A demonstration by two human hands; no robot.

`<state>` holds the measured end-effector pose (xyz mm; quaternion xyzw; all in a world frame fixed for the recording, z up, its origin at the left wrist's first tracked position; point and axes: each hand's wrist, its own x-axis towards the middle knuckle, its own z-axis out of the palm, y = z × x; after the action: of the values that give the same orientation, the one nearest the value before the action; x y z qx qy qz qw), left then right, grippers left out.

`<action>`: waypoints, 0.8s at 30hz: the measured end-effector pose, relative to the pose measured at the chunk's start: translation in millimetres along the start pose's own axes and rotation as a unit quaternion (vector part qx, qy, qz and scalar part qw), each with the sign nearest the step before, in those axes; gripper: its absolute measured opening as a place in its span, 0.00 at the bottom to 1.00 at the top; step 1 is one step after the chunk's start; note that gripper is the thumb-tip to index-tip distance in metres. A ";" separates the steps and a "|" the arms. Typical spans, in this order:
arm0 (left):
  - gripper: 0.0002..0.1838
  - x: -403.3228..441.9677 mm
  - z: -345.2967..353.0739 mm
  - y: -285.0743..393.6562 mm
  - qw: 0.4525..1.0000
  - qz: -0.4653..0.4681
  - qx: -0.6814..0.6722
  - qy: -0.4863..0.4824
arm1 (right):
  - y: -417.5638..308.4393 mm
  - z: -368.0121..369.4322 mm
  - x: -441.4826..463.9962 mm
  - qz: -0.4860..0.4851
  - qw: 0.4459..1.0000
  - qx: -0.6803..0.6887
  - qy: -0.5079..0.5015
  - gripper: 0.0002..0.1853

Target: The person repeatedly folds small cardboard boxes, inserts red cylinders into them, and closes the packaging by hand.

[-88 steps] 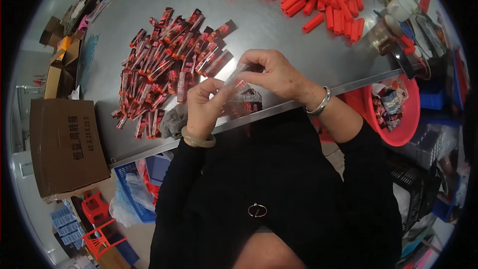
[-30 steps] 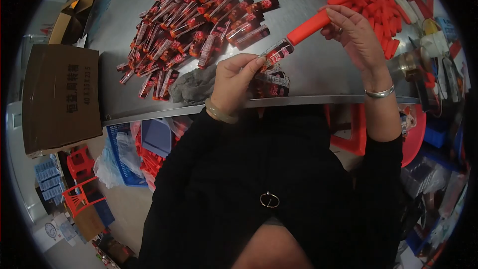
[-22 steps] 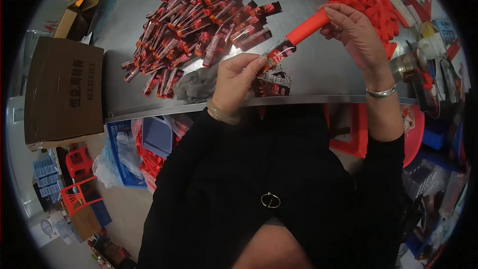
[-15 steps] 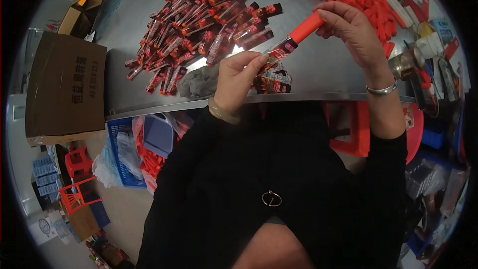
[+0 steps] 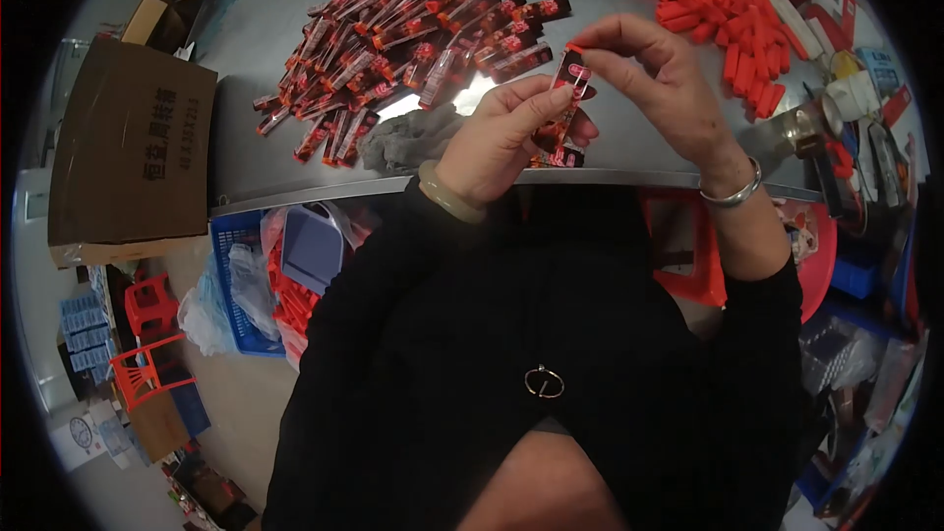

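Note:
Between thumb and fingers, my left hand (image 5: 501,138) grips a dark printed sleeve (image 5: 573,71) over the metal table. My right hand (image 5: 654,84) pinches the upper end of the same sleeve, where a bit of red shows. Most of the red stick is hidden inside the sleeve. Under my left hand, near the table edge, lie more printed wrappers (image 5: 567,155), partly covered. A grey cloth (image 5: 408,138) sits left of my left hand. Behind it is a heap of filled printed sleeves (image 5: 393,39). Bare red sticks (image 5: 733,15) are piled at the back right.
A cardboard box (image 5: 133,147) stands at the table's left end. A glass jar (image 5: 801,128) is at the right. Below the table edge are a blue basket (image 5: 231,285) at left and a red basin (image 5: 816,261) at right. A metal rim (image 5: 629,177) runs along the table front.
The red stick, earlier sticking far out of the sleeve, has gone down into it. My right hand has moved closer to my left. The sleeve is now more upright.

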<state>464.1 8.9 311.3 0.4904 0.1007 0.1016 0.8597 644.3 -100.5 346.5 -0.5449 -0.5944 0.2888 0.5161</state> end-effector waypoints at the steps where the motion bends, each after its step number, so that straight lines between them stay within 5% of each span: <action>1: 0.14 0.5 0.9 -0.3 0.999 0.016 -0.036 0.003 | -4.7 4.7 -3.3 -0.001 1.000 0.000 -0.003 0.19; 3: 0.15 1.1 -0.2 -2.5 0.998 0.014 -0.060 0.005 | -14.2 18.3 -10.7 -0.062 0.964 -0.258 0.032 0.36; 6: 0.16 0.7 0.5 -4.0 0.996 0.006 -0.093 0.003 | -4.8 32.3 -15.1 -0.106 0.939 -0.325 0.044 0.50; 22: 0.16 23.2 -14.9 -2.5 0.993 -0.007 -0.120 -0.013 | 30.8 25.1 9.2 -0.119 0.952 -0.280 0.044 0.55; 24: 0.15 26.4 -17.7 2.8 0.992 -0.016 -0.122 -0.005 | 32.9 15.6 13.9 -0.095 0.979 -0.177 0.045 0.56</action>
<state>484.3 32.1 302.9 0.3805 0.0911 0.0967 0.9152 643.1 -76.1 316.2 -0.5808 -0.6614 0.1038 0.4631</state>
